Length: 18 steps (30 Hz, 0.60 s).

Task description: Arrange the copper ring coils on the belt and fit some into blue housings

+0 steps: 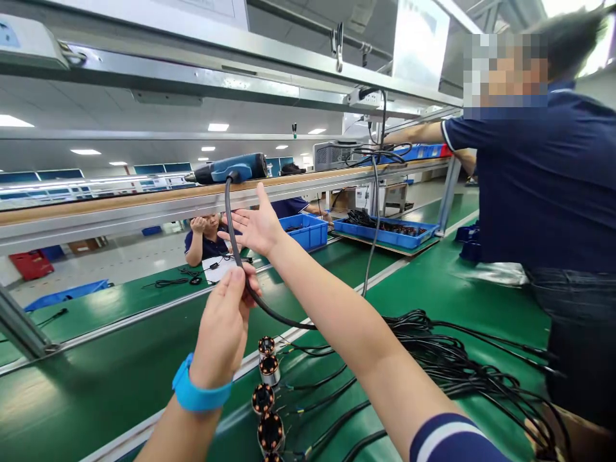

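Observation:
A blue and black power tool [231, 169] lies on the wooden shelf [96, 204] above the green conveyor belt [110, 378]. Its black cord [240, 276] drops down past my hands. My left hand [224, 327], with a blue wristband, is closed in a pinch on the cord. My right hand [257, 226] reaches up toward the tool with its fingers spread, open and touching nothing. Below my hands, several small coils with copper windings [267, 398] sit in a row, each with a black cable attached.
A tangled heap of black cables [462, 366] covers the belt at right. A person in a dark blue shirt [543, 192] stands close at right, reaching to the shelf. Blue bins [385, 232] sit further along. Another person [206, 239] sits across the line.

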Available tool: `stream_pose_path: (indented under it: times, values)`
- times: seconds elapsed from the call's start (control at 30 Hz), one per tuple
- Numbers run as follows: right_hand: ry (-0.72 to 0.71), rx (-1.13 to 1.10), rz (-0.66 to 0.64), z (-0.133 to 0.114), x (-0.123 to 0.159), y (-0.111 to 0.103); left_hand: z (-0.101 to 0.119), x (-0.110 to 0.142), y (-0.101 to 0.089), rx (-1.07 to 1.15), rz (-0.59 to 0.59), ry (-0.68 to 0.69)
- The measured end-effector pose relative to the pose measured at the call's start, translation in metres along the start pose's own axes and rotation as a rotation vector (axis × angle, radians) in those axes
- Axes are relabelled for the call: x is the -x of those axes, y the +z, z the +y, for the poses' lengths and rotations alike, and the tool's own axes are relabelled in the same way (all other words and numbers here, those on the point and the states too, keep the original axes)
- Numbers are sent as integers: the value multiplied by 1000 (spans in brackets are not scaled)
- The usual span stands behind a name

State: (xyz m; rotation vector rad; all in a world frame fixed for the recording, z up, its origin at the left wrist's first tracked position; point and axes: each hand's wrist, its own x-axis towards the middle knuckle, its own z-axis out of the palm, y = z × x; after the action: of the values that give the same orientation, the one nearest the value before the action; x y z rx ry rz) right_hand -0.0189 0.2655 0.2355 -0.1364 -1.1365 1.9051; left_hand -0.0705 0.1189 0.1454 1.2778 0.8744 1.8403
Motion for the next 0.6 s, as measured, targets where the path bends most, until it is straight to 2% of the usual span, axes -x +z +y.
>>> stream_pose_path:
  times: [0.1,0.2,0.27,0.33,0.43,0.53,0.6]
  values:
    - [9,2,-55,4,-11,0,-11,35,-1,-63,-5,-60]
    - [-103,-7,-247,2,-12,-5,-30,70,-9,-188,-96,-121]
    - [-204,-21,-346,-5,-3,-3,-42,90,-17,-278,-181,-154]
    - [-237,4,-353,-15,15,6,-52,102,-27,-345,-273,-190]
    - [-150,92,-264,-28,58,22,-71,99,-48,-544,-384,-184]
    - [-91,156,-185,-27,117,18,-102,76,-72,-893,-278,-118]
    - [-89,242,-134,-21,163,-2,-128,58,-84,-1022,-233,-117]
